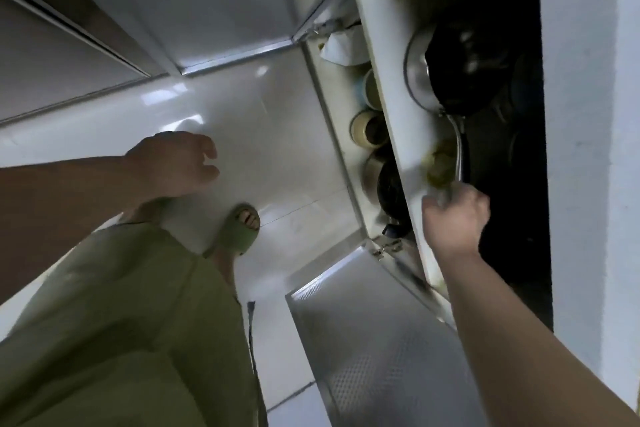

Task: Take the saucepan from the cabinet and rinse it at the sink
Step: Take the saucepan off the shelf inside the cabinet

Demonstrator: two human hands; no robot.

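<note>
The view is tilted down into an open low cabinet (391,135). On its upper shelf lies a steel saucepan (420,80) with a dark inside, its long metal handle (459,146) running toward me along the shelf edge. My right hand (453,218) is closed into a fist at the end of that handle, by the shelf's front edge; motion blur hides the exact grip. My left hand (180,163) hangs over the white floor to the left, fingers loosely curled, holding nothing. No sink is in view.
The lower shelf holds several bowls and cups (369,128) and a white bag (341,45). Metal cabinet doors stand open, one near me (374,340) and one farther away (194,3). My foot in a green slipper (242,229) stands on white tiles (277,135).
</note>
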